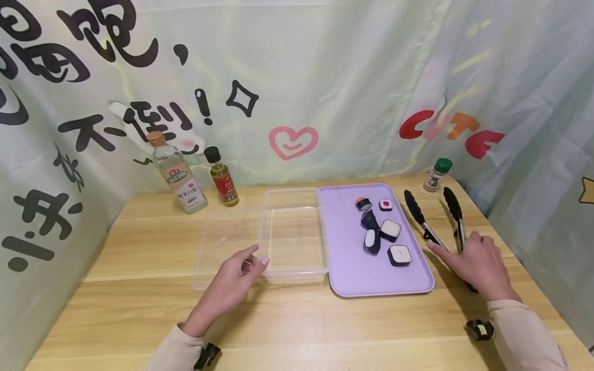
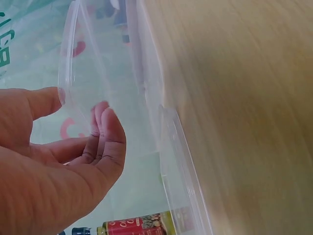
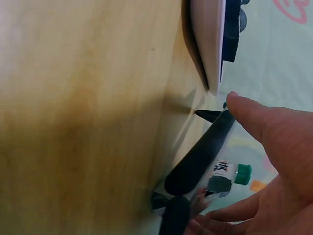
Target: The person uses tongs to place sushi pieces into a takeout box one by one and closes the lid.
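My left hand [image 1: 234, 281] is at the near left corner of a clear plastic box [image 1: 322, 232], thumb tip right at the rim, fingers loosely bent beside the wall. A flat clear lid [image 1: 225, 250] lies left of the box. On the right, my right hand [image 1: 482, 265] grips black-and-silver tongs [image 1: 419, 211], thumb on one side and fingers on the other. Their two arms spread apart and point to the back; the joined part is mostly hidden under the hand. Several toy sushi pieces [image 1: 400, 255] sit on a purple tray [image 1: 380, 281] between the hands.
A tall vinegar bottle [image 1: 178, 178] and a smaller bottle of yellow liquid [image 1: 224, 180] stand at the back left. At the back right is a green-capped spice jar [image 1: 435, 178]. A printed cloth [image 1: 352, 103] hangs behind the wooden table [image 1: 287, 330].
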`<action>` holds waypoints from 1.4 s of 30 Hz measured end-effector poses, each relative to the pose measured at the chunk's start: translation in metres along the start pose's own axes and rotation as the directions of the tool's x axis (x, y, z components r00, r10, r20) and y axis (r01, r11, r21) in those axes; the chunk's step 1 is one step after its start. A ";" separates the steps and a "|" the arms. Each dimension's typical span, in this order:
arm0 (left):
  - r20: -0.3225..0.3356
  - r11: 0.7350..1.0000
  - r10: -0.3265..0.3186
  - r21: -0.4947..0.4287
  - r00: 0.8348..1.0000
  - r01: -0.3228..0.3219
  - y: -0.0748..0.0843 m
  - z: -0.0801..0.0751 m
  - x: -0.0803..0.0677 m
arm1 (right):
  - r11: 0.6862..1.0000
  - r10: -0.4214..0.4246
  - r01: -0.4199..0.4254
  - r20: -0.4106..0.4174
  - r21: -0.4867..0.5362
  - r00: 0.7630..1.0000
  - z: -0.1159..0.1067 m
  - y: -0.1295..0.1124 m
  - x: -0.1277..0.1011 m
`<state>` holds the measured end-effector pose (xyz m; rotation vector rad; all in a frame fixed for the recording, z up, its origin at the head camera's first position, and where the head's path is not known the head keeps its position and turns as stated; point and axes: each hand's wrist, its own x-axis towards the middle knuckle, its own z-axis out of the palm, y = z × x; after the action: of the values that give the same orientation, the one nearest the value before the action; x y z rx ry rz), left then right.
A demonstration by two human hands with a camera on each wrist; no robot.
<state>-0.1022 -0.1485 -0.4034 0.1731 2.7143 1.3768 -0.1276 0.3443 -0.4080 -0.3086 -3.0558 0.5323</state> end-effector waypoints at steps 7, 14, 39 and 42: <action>0.024 0.994 -0.015 -0.104 1.000 0.018 0.001 0.001 0.001 | 0.999 -0.005 0.004 0.026 0.035 1.000 0.005 0.003 0.010; 0.036 0.987 -0.024 -0.159 0.999 0.030 0.002 0.002 0.000 | 0.995 0.016 -0.019 0.022 0.098 1.000 0.010 0.004 0.012; 0.030 0.981 -0.034 -0.190 0.999 0.039 0.002 0.004 -0.001 | 0.973 -0.015 0.042 -0.120 0.228 0.993 -0.004 0.006 -0.003; 0.029 0.980 -0.033 -0.193 0.999 0.038 0.002 0.004 -0.001 | 0.973 -0.011 0.035 -0.104 0.227 0.995 -0.007 0.007 -0.005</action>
<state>-0.1008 -0.1444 -0.4042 0.1251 2.5300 1.6052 -0.1208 0.3521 -0.4034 -0.2826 -2.8586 0.8309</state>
